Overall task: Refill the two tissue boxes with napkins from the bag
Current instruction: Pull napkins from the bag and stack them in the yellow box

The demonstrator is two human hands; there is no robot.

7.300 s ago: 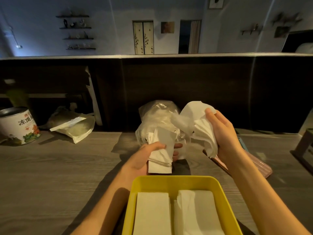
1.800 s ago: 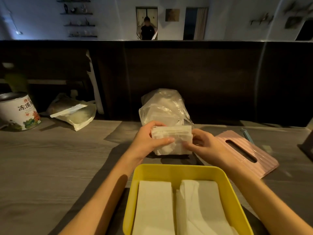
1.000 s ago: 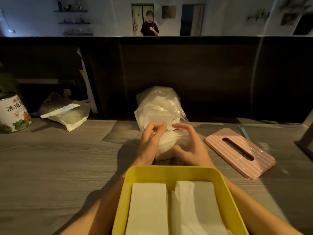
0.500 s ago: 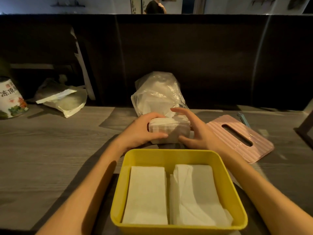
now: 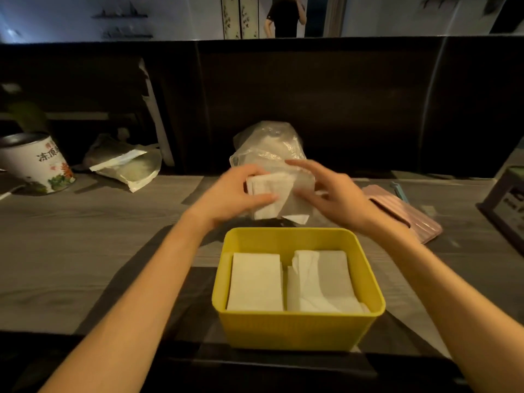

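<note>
Napkins (image 5: 279, 194): lifted off the table since half a second ago, above the yellow box (image 5: 297, 330) | your left hand (image 5: 232, 198) grips them; right hand (image 5: 331, 194) open, fingers spread alongside | next: drop them in.

Yellow tissue box (image 5: 295, 330): open-topped, upright on the table, holding two side-by-side stacks of white napkins (image 5: 256, 280), the left stack flat and neat, the right one rumpled. Just behind the yellow box, a bundle of folded white napkins (image 5: 276, 198) is held above the table; behind that stands the crumpled clear plastic bag (image 5: 268, 144). Pink ribbed lid (image 5: 408, 222) with slot lies flat, right of the yellow box.
</note>
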